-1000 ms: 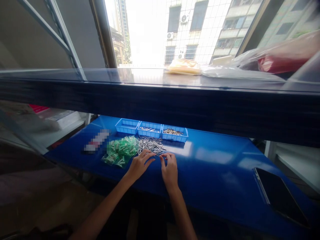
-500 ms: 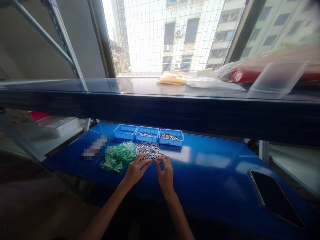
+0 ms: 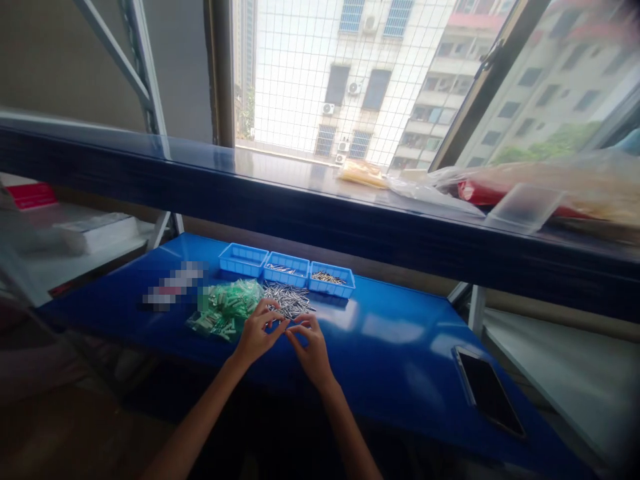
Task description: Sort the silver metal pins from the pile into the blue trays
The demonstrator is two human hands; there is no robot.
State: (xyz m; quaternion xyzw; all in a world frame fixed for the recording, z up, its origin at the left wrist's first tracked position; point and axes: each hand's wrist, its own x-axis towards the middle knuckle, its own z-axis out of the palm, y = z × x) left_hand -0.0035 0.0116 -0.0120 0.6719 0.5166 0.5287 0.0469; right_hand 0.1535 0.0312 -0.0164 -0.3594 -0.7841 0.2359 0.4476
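My left hand (image 3: 258, 335) and my right hand (image 3: 313, 345) meet fingertip to fingertip just in front of a pile of thin metal pins (image 3: 290, 300). Both are pinched closed; whatever lies between the fingertips is too small to make out. Left of the pile, by my left hand, is a clear bag of green and pale pieces (image 3: 225, 307). Behind the pile stand three blue trays in a row: the left one (image 3: 243, 260) shows no contents, the middle one (image 3: 286, 269) holds a few silvery pins, and the right one (image 3: 332, 280) holds brass-toned pins.
A phone (image 3: 490, 392) lies on the blue table (image 3: 395, 347) at the right. A blurred-out item (image 3: 175, 285) is at the left. Above the table's back runs a blue shelf (image 3: 280, 200) bearing plastic bags and a clear container (image 3: 525, 207). Side shelves flank the table.
The view has tilted and shifted, so the table things appear further left. My hands remain together at the pile, their fingertips now closer to each other.
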